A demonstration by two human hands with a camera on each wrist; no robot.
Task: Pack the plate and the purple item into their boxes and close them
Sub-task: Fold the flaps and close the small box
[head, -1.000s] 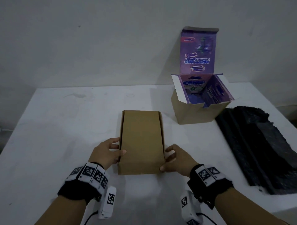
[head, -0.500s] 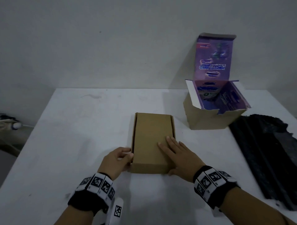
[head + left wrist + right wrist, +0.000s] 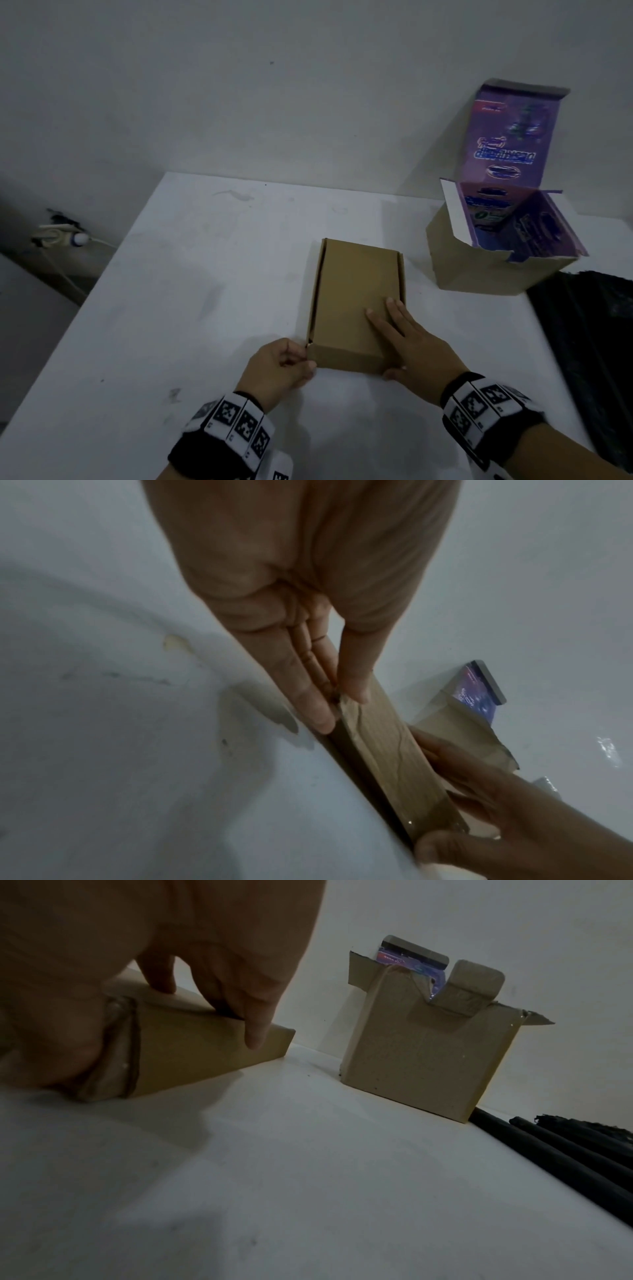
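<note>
A flat brown cardboard box (image 3: pixel 352 294) lies shut in the middle of the white table (image 3: pixel 171 308). My left hand (image 3: pixel 284 363) pinches its near left corner; in the left wrist view the thumb and fingers (image 3: pixel 352 685) meet on the box's edge (image 3: pixel 383 750). My right hand (image 3: pixel 407 342) lies flat on the lid's near right part, thumb against the front face. In the right wrist view its fingers (image 3: pixel 253 1020) hang over the box's side (image 3: pixel 192 1047). A taller box (image 3: pixel 493 263) stands open at the back right, purple print inside. No plate is visible.
A black ribbed foam sheet (image 3: pixel 589 342) covers the table's right edge, close to the open box (image 3: pixel 421 1053). Beyond the table's left edge, a power strip with a cable (image 3: pixel 65 236) lies on the floor. A plain wall stands right behind the table.
My right hand has moved from the box's right side onto the lid and now lies flat there. The left hand stays at the near left corner. The view has swung left.
</note>
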